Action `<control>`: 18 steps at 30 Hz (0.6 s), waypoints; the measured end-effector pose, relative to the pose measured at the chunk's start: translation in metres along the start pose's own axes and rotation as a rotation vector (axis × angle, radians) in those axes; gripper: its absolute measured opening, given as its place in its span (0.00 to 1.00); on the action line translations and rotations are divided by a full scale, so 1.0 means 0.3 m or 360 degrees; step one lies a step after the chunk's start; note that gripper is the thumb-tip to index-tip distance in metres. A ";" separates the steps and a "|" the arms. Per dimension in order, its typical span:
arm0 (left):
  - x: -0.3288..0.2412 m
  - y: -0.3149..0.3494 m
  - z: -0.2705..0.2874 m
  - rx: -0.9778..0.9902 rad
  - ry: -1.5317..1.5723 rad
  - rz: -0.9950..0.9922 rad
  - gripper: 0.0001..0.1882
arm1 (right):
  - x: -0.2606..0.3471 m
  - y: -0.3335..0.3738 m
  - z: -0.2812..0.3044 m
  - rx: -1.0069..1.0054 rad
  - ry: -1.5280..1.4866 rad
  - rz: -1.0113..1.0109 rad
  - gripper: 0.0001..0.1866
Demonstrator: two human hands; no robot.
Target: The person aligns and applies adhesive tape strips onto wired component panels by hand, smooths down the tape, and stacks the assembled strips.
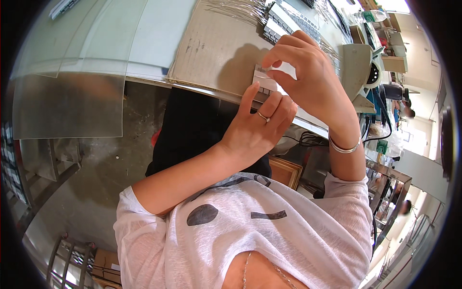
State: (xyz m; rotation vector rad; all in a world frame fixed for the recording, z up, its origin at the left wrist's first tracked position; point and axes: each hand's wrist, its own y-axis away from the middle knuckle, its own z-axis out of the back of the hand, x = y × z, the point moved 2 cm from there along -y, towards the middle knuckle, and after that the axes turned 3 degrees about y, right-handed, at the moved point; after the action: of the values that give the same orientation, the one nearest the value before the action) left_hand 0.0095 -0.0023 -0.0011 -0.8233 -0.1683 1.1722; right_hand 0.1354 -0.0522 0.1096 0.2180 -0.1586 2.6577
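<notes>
A small white keyboard (264,90) with grey keys lies near the front edge of a brown cardboard sheet (207,58), partly covered by both hands. My left hand (260,118), a ring on one finger, grips its near side, the thumb along its left end and the other fingers bent over the near edge. Just above its far side is my right hand (305,67), with a bangle at the wrist. The right thumb and forefinger come close together in a pinch at the keyboard's upper left; what they hold is too small to tell.
More white keyboards (284,21) lie beyond the right hand, beside a heap of clear plastic film (236,7). A beige tape dispenser (358,72) stands on the right. Clear sheets (72,103) overhang the table edge at left. A plastic bottle (370,17) is farther back.
</notes>
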 end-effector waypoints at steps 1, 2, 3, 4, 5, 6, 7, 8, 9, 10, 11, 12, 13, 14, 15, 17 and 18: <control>0.001 -0.001 0.002 0.0009 0.0001 -0.0001 0.24 | -0.001 0.000 -0.003 0.0000 -0.0003 0.0000 0.07; -0.001 -0.003 0.003 0.0010 0.0004 -0.0002 0.24 | -0.003 0.000 -0.004 0.0011 -0.0023 -0.0018 0.07; -0.001 -0.005 0.003 0.0023 0.0022 0.0009 0.24 | -0.005 0.000 -0.007 0.0022 -0.0043 -0.0035 0.06; -0.002 -0.006 0.002 0.0037 0.0040 0.0020 0.24 | -0.007 -0.001 -0.013 0.0022 -0.0044 -0.0036 0.06; -0.002 -0.004 0.001 0.0039 0.0039 0.0021 0.24 | -0.010 -0.005 -0.023 0.0028 -0.0071 -0.0041 0.05; -0.002 -0.001 -0.002 0.0048 0.0063 0.0013 0.25 | -0.011 -0.009 -0.029 0.0034 -0.0097 -0.0046 0.05; -0.002 0.001 -0.003 0.0056 0.0086 0.0005 0.25 | -0.010 -0.011 -0.032 0.0034 -0.0100 -0.0045 0.05; -0.002 0.001 -0.003 0.0058 0.0082 0.0008 0.25 | -0.010 -0.015 -0.036 0.0059 -0.0118 -0.0065 0.05; -0.002 0.000 -0.003 0.0069 0.0084 0.0015 0.26 | -0.010 -0.018 -0.040 0.0084 -0.0135 -0.0086 0.04; -0.002 -0.001 -0.003 0.0079 0.0087 0.0021 0.27 | -0.011 -0.021 -0.041 0.0084 -0.0138 -0.0083 0.04; -0.004 -0.002 -0.002 0.0080 0.0086 0.0023 0.27 | -0.012 -0.022 -0.043 0.0103 -0.0162 -0.0095 0.05; -0.005 -0.004 0.000 0.0105 0.0057 0.0027 0.27 | -0.014 -0.024 -0.044 0.0122 -0.0185 -0.0108 0.05; -0.006 -0.005 0.001 0.0130 0.0028 0.0031 0.27 | -0.017 -0.026 -0.045 0.0123 -0.0185 -0.0108 0.05; -0.006 -0.006 0.002 0.0131 0.0029 0.0032 0.27 | -0.021 -0.027 -0.048 0.0148 -0.0208 -0.0126 0.05; -0.006 -0.007 0.002 0.0142 0.0018 0.0028 0.27 | -0.027 -0.028 -0.050 0.0172 -0.0231 -0.0144 0.06; -0.009 -0.007 -0.002 0.0154 0.0010 0.0022 0.27 | -0.041 -0.041 -0.047 0.0263 -0.0244 -0.0187 0.06; -0.012 -0.006 -0.004 0.0114 0.0006 0.0053 0.25 | -0.045 -0.049 -0.044 0.0352 -0.0257 -0.0228 0.06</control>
State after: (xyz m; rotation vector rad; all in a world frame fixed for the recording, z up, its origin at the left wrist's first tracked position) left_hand 0.0101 -0.0062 0.0003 -0.7680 -0.1091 1.2014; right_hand 0.1525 -0.0433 0.0952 0.4969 0.0973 2.5110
